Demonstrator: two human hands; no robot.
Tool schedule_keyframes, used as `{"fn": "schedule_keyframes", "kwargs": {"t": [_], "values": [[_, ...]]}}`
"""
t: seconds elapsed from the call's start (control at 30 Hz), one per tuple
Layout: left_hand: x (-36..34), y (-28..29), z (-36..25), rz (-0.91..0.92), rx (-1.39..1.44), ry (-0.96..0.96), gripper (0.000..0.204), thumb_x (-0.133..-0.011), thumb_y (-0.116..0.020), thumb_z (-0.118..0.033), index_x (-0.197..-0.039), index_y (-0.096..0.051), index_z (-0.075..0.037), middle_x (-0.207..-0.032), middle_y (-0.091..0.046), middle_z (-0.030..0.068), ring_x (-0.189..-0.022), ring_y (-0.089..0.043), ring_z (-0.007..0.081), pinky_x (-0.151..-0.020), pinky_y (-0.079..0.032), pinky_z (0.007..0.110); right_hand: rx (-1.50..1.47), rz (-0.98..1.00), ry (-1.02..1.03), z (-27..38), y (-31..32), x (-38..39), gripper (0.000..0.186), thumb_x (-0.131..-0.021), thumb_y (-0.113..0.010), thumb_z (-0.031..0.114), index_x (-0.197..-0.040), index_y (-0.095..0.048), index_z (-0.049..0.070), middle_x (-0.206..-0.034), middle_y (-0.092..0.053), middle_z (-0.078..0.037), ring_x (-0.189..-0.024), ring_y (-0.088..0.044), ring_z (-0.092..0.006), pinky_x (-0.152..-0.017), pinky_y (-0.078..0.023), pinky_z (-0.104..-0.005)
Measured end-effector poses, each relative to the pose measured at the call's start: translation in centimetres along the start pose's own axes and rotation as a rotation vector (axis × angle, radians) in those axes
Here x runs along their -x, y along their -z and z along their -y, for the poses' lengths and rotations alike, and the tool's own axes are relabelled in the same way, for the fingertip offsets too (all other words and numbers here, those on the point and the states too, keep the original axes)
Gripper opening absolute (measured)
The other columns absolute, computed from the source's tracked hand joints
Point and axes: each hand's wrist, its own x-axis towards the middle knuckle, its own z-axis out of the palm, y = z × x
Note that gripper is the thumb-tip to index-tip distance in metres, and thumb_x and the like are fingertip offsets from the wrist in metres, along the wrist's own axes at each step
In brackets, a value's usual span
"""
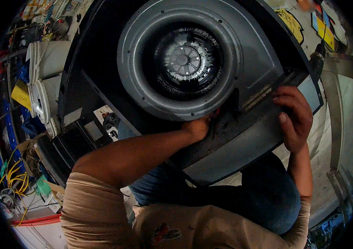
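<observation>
Centrally, filling the upper middle of the frame: large grey blower housing (243, 83), scroll-shaped, tilted and resting over the lap, with round inlet ring (139, 79) and dusty fan wheel (186, 60) deep inside, hub pale and spoked. Left hand (198, 126) just below the ring at mid-frame, fingers tucked out of sight into a dark gap in the housing, so cannot tell how wide or closed; forearm stretched in from the lower left, beige sleeve (93, 207) at the shoulder. Right hand (293, 118) at the right edge of the housing, fingers curled over the flat outlet lip, thumb pressed on the grey face, gripping the housing there. Blue trousers (268, 195) under the housing, lower centre. Behind, at the left: stack of white plastic parts (43, 83), yellow cables (12, 176) lower left, red strip (35, 220) beneath. Concrete floor (346, 124) along the right, yellow and blue sheets (324, 29) in the upper right corner.
</observation>
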Motion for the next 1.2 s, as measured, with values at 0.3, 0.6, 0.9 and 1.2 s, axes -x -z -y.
{"fn": "schedule_keyframes", "kwargs": {"t": [0.3,0.6,0.9,1.2], "values": [[0.2,-0.9,1.0,0.017,0.013,0.092,0.038,-0.094,-0.035,-0.032,-0.109,-0.056,-0.004,-0.108,-0.058,0.0200,-0.098,-0.055,0.0378,-0.087,-0.042,0.043,0.006,-0.004,-0.010,0.3,-0.1,-0.2,0.025,-0.072,-0.058,0.015,-0.088,-0.061,-0.003,-0.096,-0.058,-0.018,-0.088,-0.058,-0.0273,-0.079,-0.044,-0.0327],[0.4,-0.4,0.8,-0.014,-0.123,0.147,0.033,-0.090,-0.042,-0.032,-0.111,-0.057,-0.011,-0.112,-0.057,0.0159,-0.103,-0.054,0.0348,-0.087,-0.043,0.045,-0.017,0.008,-0.025,0.3,0.0,-0.1,0.025,-0.071,-0.058,0.015,-0.089,-0.061,-0.003,-0.098,-0.058,-0.018,-0.089,-0.057,-0.0272,-0.079,-0.044,-0.0332],[-0.6,-2.1,0.7,-0.213,-0.057,0.198,0.032,-0.088,-0.048,-0.031,-0.110,-0.056,-0.010,-0.112,-0.057,0.0172,-0.105,-0.052,0.0351,-0.091,-0.040,0.043,-0.028,0.008,-0.011,0.3,-0.1,-0.1,0.024,-0.072,-0.059,0.015,-0.089,-0.061,-0.002,-0.099,-0.059,-0.017,-0.090,-0.058,-0.0283,-0.080,-0.044,-0.0341],[-2.8,-4.4,1.9,-0.042,0.055,0.194,0.037,-0.090,-0.045,-0.032,-0.119,-0.052,-0.009,-0.123,-0.051,0.0178,-0.112,-0.049,0.0343,-0.097,-0.036,0.043,-0.009,0.000,-0.041,0.5,-0.1,0.1,0.023,-0.071,-0.059,0.014,-0.089,-0.062,-0.001,-0.099,-0.059,-0.017,-0.091,-0.058,-0.0278,-0.081,-0.044,-0.0339]]}}
